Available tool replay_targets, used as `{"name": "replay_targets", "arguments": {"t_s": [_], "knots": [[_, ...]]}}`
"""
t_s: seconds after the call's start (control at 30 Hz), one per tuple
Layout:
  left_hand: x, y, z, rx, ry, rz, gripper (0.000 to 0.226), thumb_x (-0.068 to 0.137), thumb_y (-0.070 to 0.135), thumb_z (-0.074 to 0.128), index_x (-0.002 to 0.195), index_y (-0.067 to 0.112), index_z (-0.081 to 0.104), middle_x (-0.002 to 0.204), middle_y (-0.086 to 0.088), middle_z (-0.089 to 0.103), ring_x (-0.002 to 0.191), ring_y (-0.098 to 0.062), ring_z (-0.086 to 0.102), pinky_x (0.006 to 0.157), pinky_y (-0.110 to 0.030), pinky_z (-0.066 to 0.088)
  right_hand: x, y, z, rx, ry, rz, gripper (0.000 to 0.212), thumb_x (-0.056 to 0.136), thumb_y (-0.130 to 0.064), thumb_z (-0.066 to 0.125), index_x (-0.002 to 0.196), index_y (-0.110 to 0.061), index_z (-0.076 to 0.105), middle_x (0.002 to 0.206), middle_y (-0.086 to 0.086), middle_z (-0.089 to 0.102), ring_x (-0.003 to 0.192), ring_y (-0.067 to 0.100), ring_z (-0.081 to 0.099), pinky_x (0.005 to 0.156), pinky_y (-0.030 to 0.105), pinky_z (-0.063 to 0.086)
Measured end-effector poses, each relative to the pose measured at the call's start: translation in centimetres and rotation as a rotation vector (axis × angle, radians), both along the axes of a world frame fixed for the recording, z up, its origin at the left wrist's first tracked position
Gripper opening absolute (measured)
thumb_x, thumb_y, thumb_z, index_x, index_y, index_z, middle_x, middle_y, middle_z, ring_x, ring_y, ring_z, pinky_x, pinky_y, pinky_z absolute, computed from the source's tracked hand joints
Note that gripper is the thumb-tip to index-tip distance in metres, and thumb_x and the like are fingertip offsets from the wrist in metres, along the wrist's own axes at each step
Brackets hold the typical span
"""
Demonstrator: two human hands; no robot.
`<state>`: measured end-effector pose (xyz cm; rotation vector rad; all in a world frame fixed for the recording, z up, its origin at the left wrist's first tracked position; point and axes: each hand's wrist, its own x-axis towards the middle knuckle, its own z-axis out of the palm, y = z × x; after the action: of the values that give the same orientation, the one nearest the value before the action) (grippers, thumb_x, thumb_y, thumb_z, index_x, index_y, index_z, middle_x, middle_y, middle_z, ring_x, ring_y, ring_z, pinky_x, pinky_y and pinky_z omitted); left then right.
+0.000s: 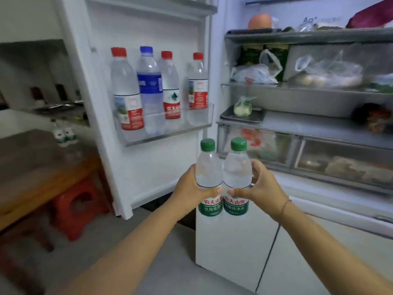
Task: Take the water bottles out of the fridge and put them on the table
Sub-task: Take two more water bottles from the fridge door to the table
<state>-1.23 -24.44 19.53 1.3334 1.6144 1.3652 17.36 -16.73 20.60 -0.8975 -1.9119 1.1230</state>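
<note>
My left hand (189, 184) grips a green-capped water bottle (208, 167), and my right hand (258, 184) grips a second green-capped bottle (237, 169). Both stand upright, side by side and touching, in front of the open fridge. In the door rack (165, 133) stand several more bottles: a red-capped one (126, 90) at the left, a blue-capped one (150, 90), then two red-capped ones (171, 86) (197, 81). On the wooden table (42, 179) at the left, two green-labelled bottles (64, 137) appear blurred.
The fridge door (110, 116) stands open between me and the table. A red plastic stool (78, 201) sits under the table edge. Fridge shelves (308, 90) at the right hold bags of food, a tray and drawers. Grey floor lies below.
</note>
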Motion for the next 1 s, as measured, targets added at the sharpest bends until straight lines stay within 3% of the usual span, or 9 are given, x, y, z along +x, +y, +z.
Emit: {"name": "replay_targets", "arguments": {"t_s": [0.13, 0.3, 0.43, 0.57, 0.63, 0.77, 0.87, 1.0], "knots": [[-6.9, -7.8, -1.1, -0.026, 0.006, 0.119, 0.067, 0.052, 0.033, 0.085, 0.113, 0.029, 0.056, 0.110, 0.005, 0.069, 0.104, -0.016, 0.065, 0.090, -0.046, 0.054, -8.1, -5.5, -1.6, -0.033, -0.010, 0.112, 0.073, 0.053, -0.023, 0.090, 0.111, -0.038, 0.048, 0.110, -0.016, 0.064, 0.102, 0.001, 0.059, 0.083, 0.024, 0.049], [-14.6, -15.8, -1.7, -0.038, 0.048, 0.274, 0.068, 0.059, 0.023, 0.088, 0.118, 0.026, 0.056, 0.112, 0.005, 0.069, 0.104, -0.015, 0.065, 0.091, -0.046, 0.053, -17.0, -11.6, -2.7, -0.058, 0.000, 0.248, 0.071, 0.053, -0.021, 0.090, 0.110, -0.035, 0.049, 0.106, -0.016, 0.065, 0.092, -0.005, 0.062, 0.066, 0.010, 0.050], [-19.7, -20.4, -2.3, -0.023, 0.064, 0.360, 0.064, 0.062, 0.021, 0.087, 0.117, 0.029, 0.057, 0.110, 0.007, 0.070, 0.101, -0.010, 0.066, 0.089, -0.043, 0.054, -23.2, -15.0, -3.2, -0.076, 0.013, 0.341, 0.067, 0.057, -0.015, 0.088, 0.108, -0.034, 0.049, 0.106, -0.015, 0.063, 0.089, -0.011, 0.060, 0.063, 0.005, 0.048], [-24.5, -23.5, -3.0, -0.012, 0.069, 0.407, 0.061, 0.062, 0.024, 0.086, 0.114, 0.039, 0.057, 0.106, 0.014, 0.070, 0.098, 0.000, 0.065, 0.085, -0.033, 0.054, -29.1, -16.9, -3.7, -0.089, 0.017, 0.405, 0.067, 0.057, -0.016, 0.088, 0.109, -0.034, 0.050, 0.108, -0.014, 0.063, 0.098, -0.001, 0.060, 0.076, 0.016, 0.049], [-27.1, -24.5, -3.4, -0.009, 0.052, 0.452, 0.064, 0.060, 0.026, 0.087, 0.115, 0.040, 0.057, 0.108, 0.016, 0.070, 0.099, 0.000, 0.065, 0.084, -0.030, 0.053, -32.3, -17.5, -4.0, -0.098, 0.033, 0.449, 0.066, 0.057, -0.015, 0.088, 0.105, -0.040, 0.050, 0.105, -0.016, 0.065, 0.096, -0.003, 0.061, 0.075, 0.016, 0.050], [-32.7, -25.2, -3.9, -0.027, 0.065, 0.525, 0.064, 0.060, 0.027, 0.088, 0.116, 0.036, 0.057, 0.111, 0.011, 0.070, 0.105, -0.009, 0.065, 0.090, -0.039, 0.054, -38.7, -17.9, -4.4, -0.092, 0.054, 0.519, 0.065, 0.058, -0.011, 0.087, 0.103, -0.040, 0.049, 0.105, -0.016, 0.063, 0.096, -0.006, 0.060, 0.073, 0.012, 0.050], [-36.8, -24.7, -3.8, -0.015, 0.066, 0.546, 0.063, 0.061, 0.024, 0.088, 0.116, 0.036, 0.058, 0.111, 0.011, 0.070, 0.104, -0.008, 0.065, 0.090, -0.036, 0.054, -43.4, -17.2, -4.6, -0.138, 0.098, 0.533, 0.067, 0.056, -0.006, 0.087, 0.103, -0.037, 0.051, 0.107, -0.012, 0.064, 0.103, 0.006, 0.060, 0.085, 0.027, 0.052], [-41.5, -23.3, -3.3, -0.005, 0.058, 0.577, 0.065, 0.063, 0.022, 0.088, 0.116, 0.039, 0.056, 0.112, 0.014, 0.069, 0.104, -0.003, 0.064, 0.087, -0.029, 0.053, -49.0, -15.3, -4.3, -0.189, 0.107, 0.569, 0.068, 0.057, -0.004, 0.086, 0.111, -0.029, 0.054, 0.110, -0.009, 0.064, 0.106, 0.010, 0.060, 0.088, 0.032, 0.052]]}}
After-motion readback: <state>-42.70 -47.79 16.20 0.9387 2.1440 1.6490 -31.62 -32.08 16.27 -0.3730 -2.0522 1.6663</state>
